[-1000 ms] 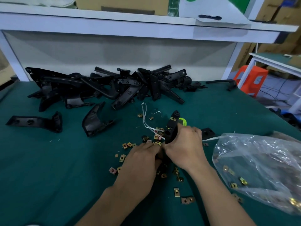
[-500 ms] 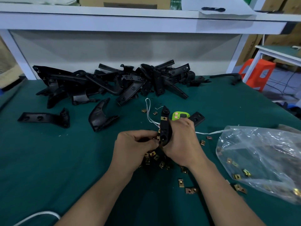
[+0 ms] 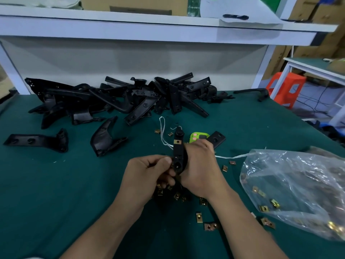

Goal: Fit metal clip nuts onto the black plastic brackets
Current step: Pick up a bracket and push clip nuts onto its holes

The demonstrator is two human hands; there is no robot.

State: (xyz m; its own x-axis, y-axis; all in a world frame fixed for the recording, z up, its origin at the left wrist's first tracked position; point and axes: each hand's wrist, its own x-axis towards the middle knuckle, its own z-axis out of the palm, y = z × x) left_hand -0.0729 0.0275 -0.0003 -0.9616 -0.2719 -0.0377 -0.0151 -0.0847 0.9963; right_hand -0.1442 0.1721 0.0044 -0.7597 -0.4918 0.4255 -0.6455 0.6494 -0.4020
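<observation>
Black plastic bracket [image 3: 178,154], long and curved, stands upright above the green cloth table [image 3: 56,184]. One brass-coloured metal clip nut [image 3: 177,141] is already seated near its top. My right hand [image 3: 201,171] wraps its fingers round the bracket. My left hand [image 3: 147,172] curls, thumb and forefinger pinching the lower end; any nut there is hidden. I judge it best to brace firmly and slide the clip on square over the hole.
</observation>
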